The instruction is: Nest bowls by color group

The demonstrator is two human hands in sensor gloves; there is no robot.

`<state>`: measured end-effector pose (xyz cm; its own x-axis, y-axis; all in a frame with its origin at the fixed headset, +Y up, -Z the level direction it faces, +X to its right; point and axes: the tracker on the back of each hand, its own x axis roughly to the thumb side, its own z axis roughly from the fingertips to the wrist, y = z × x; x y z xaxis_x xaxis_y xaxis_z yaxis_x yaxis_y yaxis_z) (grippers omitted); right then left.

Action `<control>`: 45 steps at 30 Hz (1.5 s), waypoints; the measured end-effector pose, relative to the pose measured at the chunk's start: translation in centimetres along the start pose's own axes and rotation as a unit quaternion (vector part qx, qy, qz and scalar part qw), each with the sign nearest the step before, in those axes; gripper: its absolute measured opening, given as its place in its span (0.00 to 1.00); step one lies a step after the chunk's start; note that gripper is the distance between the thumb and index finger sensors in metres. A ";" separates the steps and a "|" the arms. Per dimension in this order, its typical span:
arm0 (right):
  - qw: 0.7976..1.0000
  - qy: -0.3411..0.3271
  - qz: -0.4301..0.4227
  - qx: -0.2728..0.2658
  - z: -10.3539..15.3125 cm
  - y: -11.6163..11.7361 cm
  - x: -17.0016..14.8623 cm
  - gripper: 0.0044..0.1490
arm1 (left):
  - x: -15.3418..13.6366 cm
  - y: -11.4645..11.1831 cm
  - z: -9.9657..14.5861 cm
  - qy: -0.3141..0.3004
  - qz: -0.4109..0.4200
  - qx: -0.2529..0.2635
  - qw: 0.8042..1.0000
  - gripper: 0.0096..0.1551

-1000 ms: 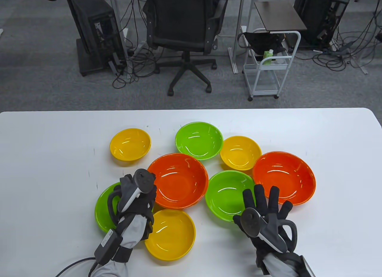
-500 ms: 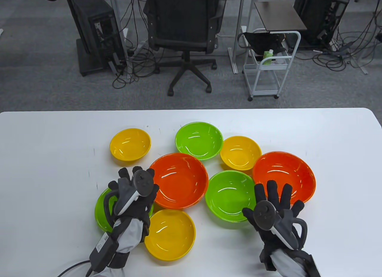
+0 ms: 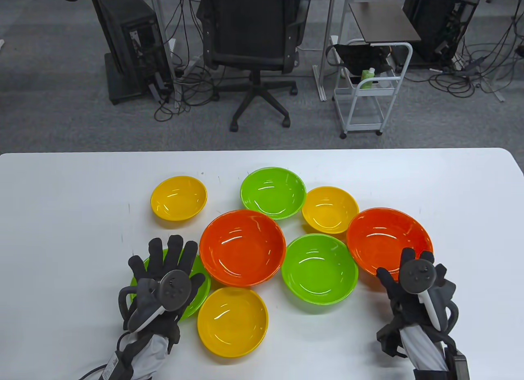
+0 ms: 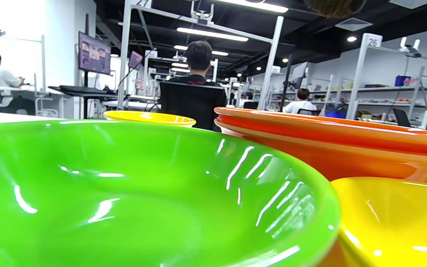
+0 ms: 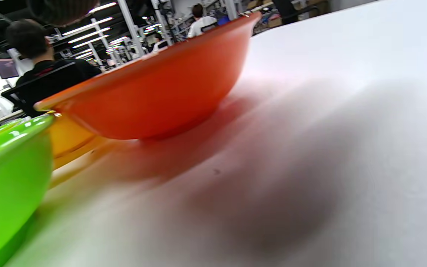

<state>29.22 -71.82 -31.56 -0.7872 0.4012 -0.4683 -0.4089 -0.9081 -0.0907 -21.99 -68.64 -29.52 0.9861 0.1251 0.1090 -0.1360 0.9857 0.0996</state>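
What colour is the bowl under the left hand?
Bright green: the shiny green bowl under the left hand, seen best in the left wrist view.

White counter (image 3: 61, 200). Three green bowls: far (image 3: 273, 192), middle (image 3: 319, 268), near-left (image 3: 198, 282). Three yellow bowls: far-left (image 3: 179, 198), far-right (image 3: 330, 210), near (image 3: 232, 321). Two orange bowls: centre (image 3: 242, 246), right (image 3: 387, 237). All plain and glossy, no pattern. Left hand (image 3: 161, 288) and right hand (image 3: 417, 292) wear black gloves with dark grey trackers and light grey sleeves.
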 end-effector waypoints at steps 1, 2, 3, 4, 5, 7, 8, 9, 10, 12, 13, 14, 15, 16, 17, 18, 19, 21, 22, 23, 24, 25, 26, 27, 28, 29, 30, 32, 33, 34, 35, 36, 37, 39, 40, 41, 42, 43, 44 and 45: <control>1.000 0.012 -0.009 -0.001 -0.5 0.0 -0.3 0.56 | 0.0 0.0 0.2 -0.003 -0.004 0.005 1.000 0.44; 1.000 0.022 -0.019 0.001 -0.9 0.1 -0.6 0.56 | 0.0 0.0 0.3 -0.007 -0.008 0.009 1.000 0.43; 0.999 0.031 -0.029 0.005 -1.3 0.2 -0.8 0.57 | 0.0 0.0 0.5 -0.014 -0.014 0.012 1.000 0.43; 0.998 0.041 -0.039 0.014 -1.8 0.4 -0.9 0.57 | 0.0 -0.2 0.6 -0.021 -0.018 0.013 1.000 0.43; 0.997 0.055 -0.049 0.022 -2.3 0.6 -1.1 0.58 | 0.0 -0.4 0.6 -0.027 -0.020 0.012 0.999 0.43; 0.995 0.069 -0.060 0.033 -3.0 1.1 -1.3 0.59 | -0.1 -0.6 0.6 -0.029 -0.023 0.007 0.999 0.43; 0.994 0.074 -0.066 0.040 -3.2 1.3 -1.4 0.59 | -0.2 -0.8 0.5 -0.029 -0.024 0.003 0.999 0.43; 0.994 0.076 -0.072 0.046 -3.4 1.5 -1.5 0.59 | -0.2 -1.0 0.5 -0.029 -0.025 -0.002 0.999 0.43; 0.992 0.076 -0.083 0.057 -3.6 1.8 -1.6 0.59 | -0.3 -1.1 0.4 -0.029 -0.024 -0.006 0.999 0.43; 0.992 0.080 -0.087 0.054 -3.8 1.8 -1.7 0.58 | -0.5 -1.4 0.3 -0.027 -0.022 -0.013 0.999 0.43; 0.991 0.083 -0.088 0.054 -3.8 1.8 -1.9 0.57 | -0.6 -1.5 0.2 -0.025 -0.021 -0.018 0.999 0.43; 0.990 0.089 -0.097 0.054 -3.9 1.7 -2.1 0.56 | -0.8 -1.6 0.2 -0.025 -0.019 -0.021 0.999 0.43; 0.988 0.092 -0.107 0.056 -4.0 1.7 -2.2 0.56 | -0.9 -1.7 0.2 -0.024 -0.018 -0.023 0.999 0.43; 0.985 0.100 -0.125 0.059 -4.1 1.7 -2.6 0.55 | -1.0 -1.8 0.1 -0.023 -0.017 -0.027 0.999 0.43; 0.983 0.106 -0.133 0.062 -4.1 1.8 -2.8 0.55 | -1.0 -1.9 0.1 -0.022 -0.018 -0.029 0.999 0.43; 0.982 0.109 -0.141 0.068 -4.2 1.9 -3.2 0.55 | -1.2 -1.9 0.1 -0.018 -0.021 -0.031 0.999 0.44; 0.980 0.107 -0.152 0.070 -4.2 1.9 -3.3 0.55 | -1.2 -1.9 0.1 -0.015 -0.023 -0.032 0.999 0.44; 0.975 0.104 -0.184 0.073 -4.3 2.0 -3.5 0.54 | -1.2 -1.8 0.1 -0.004 -0.033 -0.031 0.999 0.44; 0.973 0.100 -0.191 0.078 -4.4 2.2 -3.5 0.54 | -1.3 -1.7 0.1 -0.003 -0.035 -0.027 0.999 0.45; 0.972 0.097 -0.199 0.084 -4.5 2.3 -3.5 0.54 | -1.3 -1.7 0.1 -0.002 -0.033 -0.022 0.999 0.45; 0.969 0.096 -0.212 0.084 -4.5 2.4 -3.6 0.54 | -1.4 -1.7 0.1 -0.001 -0.031 -0.022 0.999 0.45; 0.967 0.095 -0.222 0.084 -4.5 2.5 -3.6 0.54 | -1.4 -1.6 0.1 -0.001 -0.030 -0.023 0.999 0.45; 0.965 0.094 -0.230 0.085 -4.6 2.5 -3.6 0.53 | -1.4 -1.6 0.1 -0.001 -0.029 -0.022 0.999 0.45; 0.964 0.091 -0.234 0.087 -4.6 2.5 -3.6 0.53 | -1.5 -1.6 0.1 0.000 -0.028 -0.021 0.999 0.45; 0.964 0.090 -0.237 0.086 -4.6 2.4 -3.7 0.53 | -1.5 -1.6 0.1 0.000 -0.027 -0.022 0.999 0.45; 0.962 0.090 -0.244 0.082 -4.6 2.4 -3.7 0.52 | -1.5 -1.7 0.1 0.000 -0.025 -0.024 0.999 0.45; 0.961 0.090 -0.249 0.080 -4.6 2.4 -3.7 0.52 | -1.5 -1.7 0.0 -0.001 -0.024 -0.025 0.999 0.44; 0.958 0.089 -0.262 0.074 -4.6 2.2 -3.8 0.50 | -1.7 -1.8 -0.1 -0.001 -0.021 -0.028 0.999 0.45; 0.955 0.092 -0.272 0.069 -4.6 2.1 -3.8 0.50 | -1.8 -1.9 -0.1 0.000 -0.021 -0.031 0.999 0.45; 0.954 0.093 -0.278 0.066 -4.6 2.1 -3.8 0.49 | -1.9 -1.9 -0.1 0.001 -0.019 -0.031 0.999 0.46; 0.953 0.094 -0.282 0.063 -4.5 2.0 -3.9 0.49 | -2.0 -1.9 -0.1 0.002 -0.014 -0.031 0.999 0.46; 0.952 0.094 -0.285 0.061 -4.5 1.9 -3.9 0.49 | -2.0 -1.9 -0.1 0.001 -0.010 -0.031 0.999 0.47; 0.950 0.094 -0.292 0.056 -4.4 1.7 -3.9 0.49 | -2.1 -1.9 -0.1 0.002 -0.006 -0.031 1.000 0.47; 0.948 0.093 -0.300 0.049 -4.2 1.4 -3.9 0.48 | -2.2 -1.8 -0.1 0.003 -0.004 -0.027 1.000 0.47; 0.948 0.091 -0.300 0.049 -4.1 1.3 -3.9 0.48 | -2.3 -1.8 -0.1 0.004 -0.004 -0.027 1.000 0.47; 0.949 0.087 -0.301 0.047 -3.9 1.1 -3.9 0.48 | -2.3 -1.8 -0.1 0.004 -0.001 -0.026 1.000 0.47; 0.950 0.082 -0.299 0.043 -3.7 0.9 -3.7 0.48 | -2.4 -1.7 -0.1 0.004 0.001 -0.027 1.000 0.47; 0.950 0.077 -0.298 0.041 -3.6 0.8 -3.6 0.48 | -2.4 -1.7 0.0 0.004 0.002 -0.027 1.000 0.47; 0.951 0.071 -0.300 0.038 -3.4 0.6 -3.4 0.48 | -2.4 -1.7 0.0 0.005 0.003 -0.027 1.000 0.47; 0.950 0.066 -0.303 0.035 -3.3 0.5 -3.3 0.47 | -2.4 -1.7 0.0 0.006 0.003 -0.027 1.000 0.47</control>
<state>33.13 -73.95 -32.92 -0.3350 0.8250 -0.4552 -0.8017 -0.5034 -0.3224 -24.16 -70.63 -29.98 0.9864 0.1316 0.0985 -0.1366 0.9896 0.0455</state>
